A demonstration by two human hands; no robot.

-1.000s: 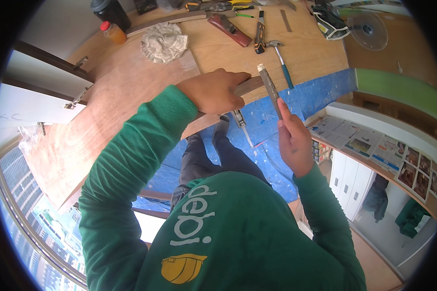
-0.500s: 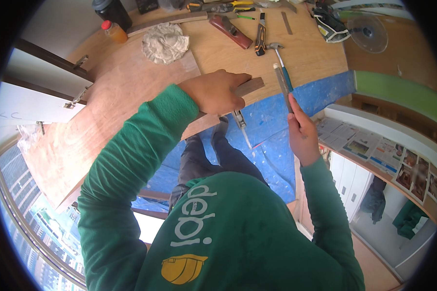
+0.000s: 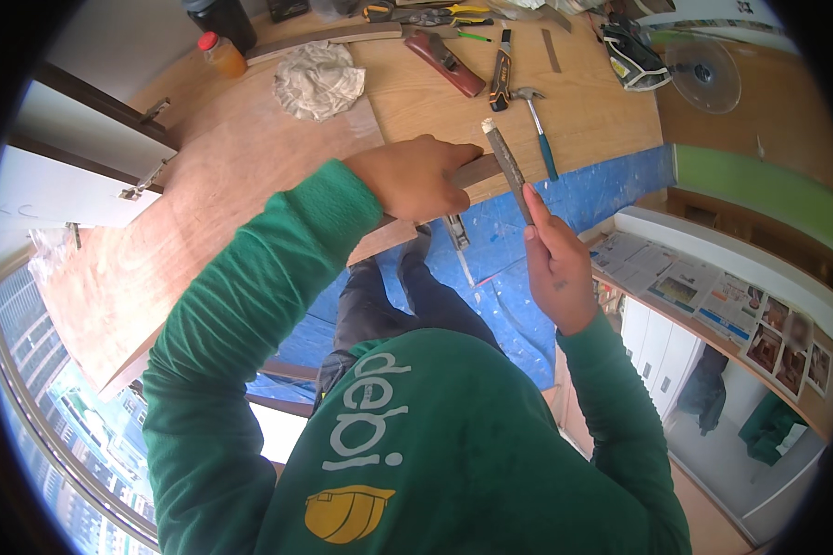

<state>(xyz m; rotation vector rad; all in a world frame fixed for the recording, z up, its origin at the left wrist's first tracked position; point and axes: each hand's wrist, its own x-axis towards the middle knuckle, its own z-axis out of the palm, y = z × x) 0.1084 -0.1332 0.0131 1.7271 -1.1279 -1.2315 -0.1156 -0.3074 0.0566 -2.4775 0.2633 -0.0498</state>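
My left hand (image 3: 416, 176) presses down on a dark wooden strip (image 3: 479, 170) that lies along the near edge of a large plywood board (image 3: 250, 176). Its fingers wrap over the strip. My right hand (image 3: 555, 268) grips the lower end of a long flat file (image 3: 506, 166). The file slants up and to the left, and its upper part lies across the strip's end, just right of my left hand. Both arms are in green sleeves.
On the board behind lie a blue-handled hammer (image 3: 539, 134), a utility knife (image 3: 501, 69), a hand plane (image 3: 449, 63), a crumpled cloth (image 3: 319, 79) and an orange-capped bottle (image 3: 222, 54). A blue tarp (image 3: 583, 190) covers the floor below. White cabinet doors (image 3: 74, 157) stand at left, newspapers (image 3: 676, 277) at right.
My right hand pushed the file up and to the right along the strip's end, then drew it back down and left. My left hand stayed on the strip.
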